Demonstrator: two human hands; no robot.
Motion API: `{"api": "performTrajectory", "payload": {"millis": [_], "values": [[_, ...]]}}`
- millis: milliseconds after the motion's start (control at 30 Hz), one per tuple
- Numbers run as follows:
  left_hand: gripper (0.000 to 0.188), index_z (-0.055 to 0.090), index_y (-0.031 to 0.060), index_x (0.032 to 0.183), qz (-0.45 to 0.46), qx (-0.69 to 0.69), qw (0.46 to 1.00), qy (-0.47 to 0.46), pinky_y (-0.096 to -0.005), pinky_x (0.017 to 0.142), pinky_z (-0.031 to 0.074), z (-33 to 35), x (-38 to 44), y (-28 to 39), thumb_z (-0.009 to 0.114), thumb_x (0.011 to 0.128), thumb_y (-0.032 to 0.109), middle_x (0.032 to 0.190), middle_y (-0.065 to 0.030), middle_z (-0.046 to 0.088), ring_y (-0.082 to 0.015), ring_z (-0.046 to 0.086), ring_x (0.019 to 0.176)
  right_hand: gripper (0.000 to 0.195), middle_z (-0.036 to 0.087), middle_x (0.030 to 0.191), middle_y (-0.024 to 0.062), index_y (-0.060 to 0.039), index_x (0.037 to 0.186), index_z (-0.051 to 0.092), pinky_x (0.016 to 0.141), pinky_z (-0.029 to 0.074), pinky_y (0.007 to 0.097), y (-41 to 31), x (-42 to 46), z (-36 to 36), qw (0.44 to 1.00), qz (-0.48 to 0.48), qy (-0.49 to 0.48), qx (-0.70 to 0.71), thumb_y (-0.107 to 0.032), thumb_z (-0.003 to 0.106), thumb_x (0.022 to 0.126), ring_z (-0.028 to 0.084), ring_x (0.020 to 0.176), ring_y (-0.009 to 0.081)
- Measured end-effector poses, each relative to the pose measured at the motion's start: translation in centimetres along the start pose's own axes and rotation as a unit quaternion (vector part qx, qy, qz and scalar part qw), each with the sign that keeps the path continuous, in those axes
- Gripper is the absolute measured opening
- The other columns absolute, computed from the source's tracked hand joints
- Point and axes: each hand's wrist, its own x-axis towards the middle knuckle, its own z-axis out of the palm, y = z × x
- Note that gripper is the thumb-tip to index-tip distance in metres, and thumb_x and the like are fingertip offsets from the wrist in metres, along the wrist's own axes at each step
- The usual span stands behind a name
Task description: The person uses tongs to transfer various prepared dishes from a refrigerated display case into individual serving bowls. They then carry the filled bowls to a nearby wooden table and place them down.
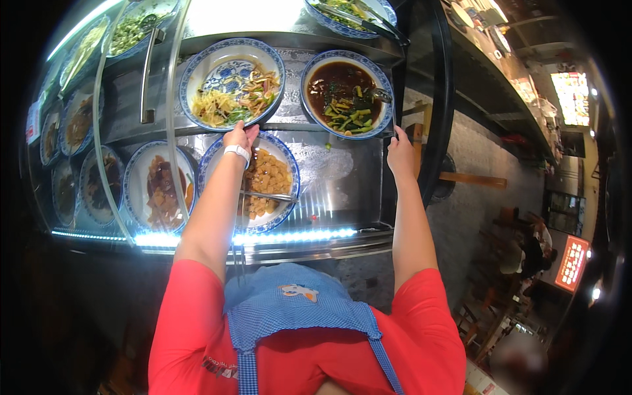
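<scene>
My left hand (242, 137) is at the near rim of a blue-and-white plate (232, 49) holding shredded yellow food, sliced food and greens; its palm faces up, and whether it grips the rim cannot be told. Beneath that wrist lies a plate of brown cubed food (269, 173) with metal tongs (269, 196) across it. My right hand (401, 153) is closed on the thin handle of a metal ladle (382, 95), beside the right rim of a blue-and-white bowl (308, 84). The ladle's head rests in that bowl, among dark sauce and green vegetable pieces.
More filled plates (159, 187) stand on the left behind curved clear panels with a metal handle (148, 74). A bowl of greens with tongs (353, 22) sits higher up. A lit strip (296, 238) runs along the near edge; a dark frame (439, 98) bounds the right side.
</scene>
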Motion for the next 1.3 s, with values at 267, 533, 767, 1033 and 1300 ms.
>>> {"api": "performTrajectory", "payload": {"millis": [267,533,767,1033,1300], "values": [[0.025,0.044,-0.0197,0.106,0.054,-0.029,0.998,0.014,-0.0412,0.068,0.064,0.0,1.5,0.1,0.049,0.087,-0.004,0.101,-0.0255,0.059,-0.0350,0.068,0.078,0.043,0.064,0.110,0.0254,-0.0067,0.133,0.051,0.094,0.046,0.0465,0.3,1.9,1.7,0.995,0.036,-0.014,-0.091,-0.009,0.043,0.091,0.059,0.108,0.0395],[0.032,0.043,-0.0195,0.110,-0.018,-0.021,0.998,-0.058,-0.0491,0.076,0.062,-3.1,-0.3,2.6,0.045,0.080,-0.008,0.107,-0.0281,0.057,-0.0396,0.066,0.087,0.047,0.063,0.080,0.0134,-0.0004,0.142,0.039,0.048,0.053,0.0303,-1.8,-0.2,3.0,0.951,0.162,-0.132,0.230,-0.008,0.042,0.096,0.057,0.053,0.0159],[0.028,0.048,-0.0131,0.107,-0.081,-0.017,0.981,-0.174,-0.0509,0.092,0.054,-5.7,-3.1,1.5,0.046,0.080,-0.005,0.112,-0.0254,0.059,-0.0387,0.062,0.101,0.034,0.055,0.069,0.0043,-0.0003,0.128,0.053,0.042,0.037,0.0229,1.7,0.8,4.1,0.893,0.208,-0.142,0.373,-0.004,0.041,0.096,0.046,0.049,0.0087],[0.011,0.052,-0.0099,0.090,-0.067,-0.008,0.975,-0.210,-0.0475,0.089,0.056,-9.9,-8.2,-0.4,0.049,0.082,-0.004,0.103,-0.0255,0.062,-0.0355,0.066,0.095,0.033,0.056,0.068,0.0043,-0.0011,0.124,0.057,0.041,0.033,0.0233,4.1,2.0,3.7,0.895,0.165,-0.160,0.382,-0.005,0.044,0.095,0.044,0.048,0.0073],[0.018,0.056,-0.0140,0.093,-0.081,0.099,0.972,-0.199,-0.0416,0.083,0.058,-11.5,-20.2,-3.2,0.051,0.081,-0.002,0.100,-0.0237,0.065,-0.0320,0.068,0.088,0.042,0.069,0.079,0.0122,0.0003,0.129,0.054,0.062,0.050,0.0342,6.8,4.4,1.7,0.989,-0.069,-0.053,0.122,-0.011,0.046,0.090,0.066,0.065,0.0202]]}}
